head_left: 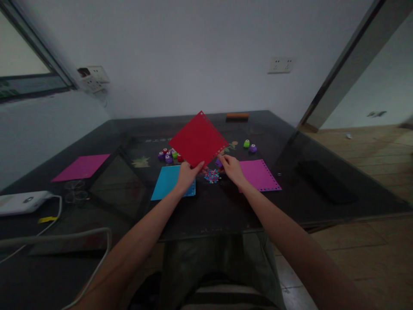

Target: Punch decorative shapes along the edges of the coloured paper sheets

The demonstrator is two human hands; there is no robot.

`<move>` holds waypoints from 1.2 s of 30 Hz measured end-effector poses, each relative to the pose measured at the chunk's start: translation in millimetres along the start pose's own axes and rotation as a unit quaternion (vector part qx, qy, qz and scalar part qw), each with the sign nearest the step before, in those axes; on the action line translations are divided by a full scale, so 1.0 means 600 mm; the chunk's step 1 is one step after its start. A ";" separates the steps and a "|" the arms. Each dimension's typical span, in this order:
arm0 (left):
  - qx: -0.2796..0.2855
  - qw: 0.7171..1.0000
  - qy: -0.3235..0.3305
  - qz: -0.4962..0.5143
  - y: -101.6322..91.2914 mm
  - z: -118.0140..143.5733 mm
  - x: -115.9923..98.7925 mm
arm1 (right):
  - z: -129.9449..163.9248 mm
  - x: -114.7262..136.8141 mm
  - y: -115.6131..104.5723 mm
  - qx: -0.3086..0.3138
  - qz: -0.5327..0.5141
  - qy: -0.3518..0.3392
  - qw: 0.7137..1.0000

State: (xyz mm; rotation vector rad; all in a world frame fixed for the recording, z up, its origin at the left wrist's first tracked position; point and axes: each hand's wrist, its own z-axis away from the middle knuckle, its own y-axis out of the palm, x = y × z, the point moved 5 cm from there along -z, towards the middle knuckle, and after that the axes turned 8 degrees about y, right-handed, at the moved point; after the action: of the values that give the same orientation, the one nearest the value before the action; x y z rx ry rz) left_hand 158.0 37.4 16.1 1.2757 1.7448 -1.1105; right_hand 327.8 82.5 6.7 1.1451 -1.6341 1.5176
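A red square sheet [199, 140] is raised above the table, tilted with one corner up. Small punched holes run along its right-hand edges. My left hand [188, 174] pinches its lower corner, thumb on top. Close to the sheet's lower right edge, my right hand [231, 167] is closed around a small purple craft punch [218, 163], partly hidden by the fingers. Between the hands lies a pile of colourful paper bits [212, 175]. A blue sheet [166, 183] lies under my left wrist, and a pink sheet with punched edges [261, 175] by my right.
Several small punches [168, 158] in purple, red and green stand behind the blue sheet. A green punch [246, 144] and a purple one sit at back right. Left are another pink sheet [82, 167] and a white power strip [24, 202]. A dark flat object [325, 181] lies right.
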 end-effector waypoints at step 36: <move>0.003 1.000 -0.015 0.012 -0.003 0.000 0.020 | -0.138 -0.025 -0.216 -0.226 0.064 -0.053 0.971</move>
State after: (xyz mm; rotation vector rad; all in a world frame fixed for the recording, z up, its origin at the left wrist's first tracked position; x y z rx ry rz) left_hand 153.3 41.8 5.9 1.2730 1.7007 -1.1167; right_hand 441.2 171.7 62.8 0.8925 -2.0265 1.0843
